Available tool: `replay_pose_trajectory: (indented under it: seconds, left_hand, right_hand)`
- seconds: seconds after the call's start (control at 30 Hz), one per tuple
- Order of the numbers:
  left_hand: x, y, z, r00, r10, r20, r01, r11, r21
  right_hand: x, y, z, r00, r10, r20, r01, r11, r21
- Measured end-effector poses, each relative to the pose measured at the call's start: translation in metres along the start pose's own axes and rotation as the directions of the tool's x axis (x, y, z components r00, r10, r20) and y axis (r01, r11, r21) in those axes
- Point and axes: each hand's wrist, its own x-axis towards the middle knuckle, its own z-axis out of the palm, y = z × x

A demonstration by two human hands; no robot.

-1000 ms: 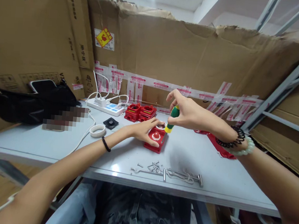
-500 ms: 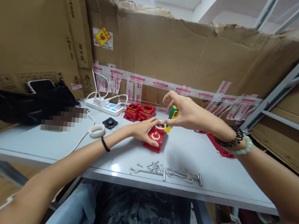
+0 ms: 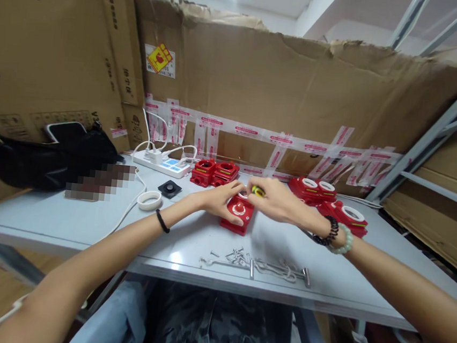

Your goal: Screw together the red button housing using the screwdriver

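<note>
Left hand [image 3: 221,199] resting on red button box [image 3: 235,216], fingers spread; right hand [image 3: 280,202] fingers pinching green-yellow screwdriver [image 3: 258,191] at box's far edge; loose screws [image 3: 240,256] nearby on worktop [image 3: 324,267].

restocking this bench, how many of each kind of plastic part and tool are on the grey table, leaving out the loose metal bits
red plastic box with a button: 1
open red plastic boxes at the back: 2
red plastic covers with white rings: 3
loose white plastic ring: 1
black square part: 1
green and yellow screwdriver: 1
total: 9
</note>
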Motion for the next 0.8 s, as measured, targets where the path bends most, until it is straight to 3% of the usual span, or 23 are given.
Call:
replay_pose_trajectory:
  seconds: [0.13,0.3,0.53,0.67,0.8]
  left_hand:
    - [-0.001,-0.001,0.000,1.000,0.019,0.002,-0.019,1.000,-0.018]
    - [-0.001,0.000,0.000,1.000,-0.016,0.015,0.017,0.999,-0.027]
    - [-0.002,0.000,-0.001,1.000,0.007,0.014,-0.006,1.000,-0.012]
    - [-0.001,-0.002,0.000,1.000,0.009,0.008,-0.009,1.000,-0.001]
    - [-0.001,-0.003,0.001,1.000,-0.020,0.022,0.020,1.000,0.003]
  right_hand:
    - [-0.007,0.010,0.026,0.976,0.077,0.203,-0.031,0.974,-0.224]
    - [-0.007,0.014,0.031,0.937,0.115,0.330,0.000,0.944,-0.329]
    - [-0.007,0.004,0.021,0.956,-0.013,0.293,0.122,0.926,-0.356]
    - [-0.016,-0.016,0.014,0.939,-0.029,0.343,0.121,0.961,-0.250]
    - [-0.029,-0.026,0.025,0.911,-0.098,0.400,0.129,0.990,-0.053]
